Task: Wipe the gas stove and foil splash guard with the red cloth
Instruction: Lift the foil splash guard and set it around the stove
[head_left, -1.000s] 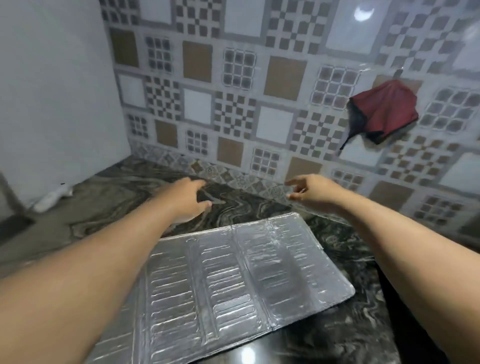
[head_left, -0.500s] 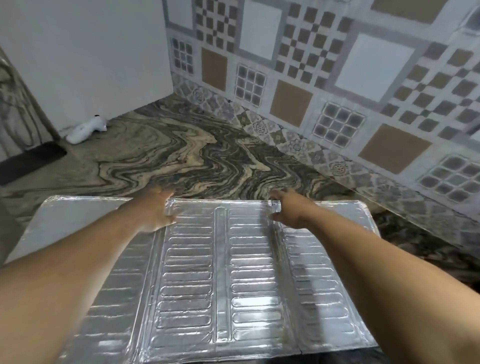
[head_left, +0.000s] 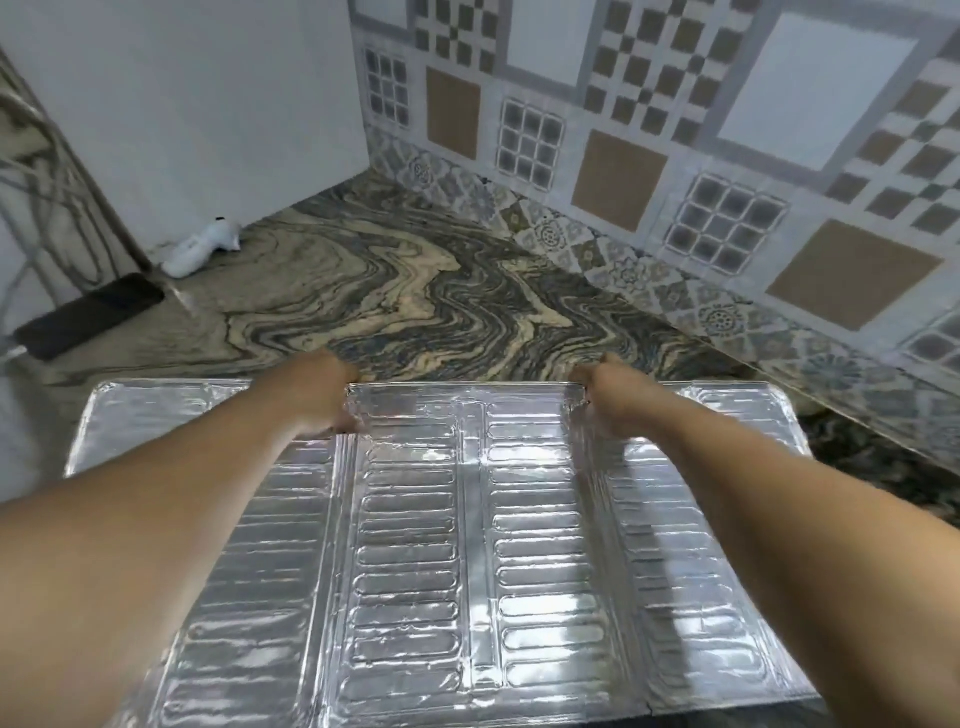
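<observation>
The silver foil splash guard (head_left: 467, 545) lies unfolded in ribbed panels across the near part of the marbled counter. My left hand (head_left: 322, 395) curls over its far edge at the left fold, fingers hidden behind the foil. Over the same far edge, at the right fold, my right hand (head_left: 602, 400) grips in the same way. Neither the red cloth nor the gas stove is in view.
Swirled grey-and-tan counter (head_left: 415, 291) stretches beyond the foil to a patterned tile wall (head_left: 675, 156) at the back and right. A white wall stands at left, with a small white object (head_left: 200, 247) at its foot and a dark flat object (head_left: 88, 322) nearby.
Both hands came down from the air onto the foil guard's far edge and gripped it. The view tilted down and left, so the red cloth on the wall left the frame.
</observation>
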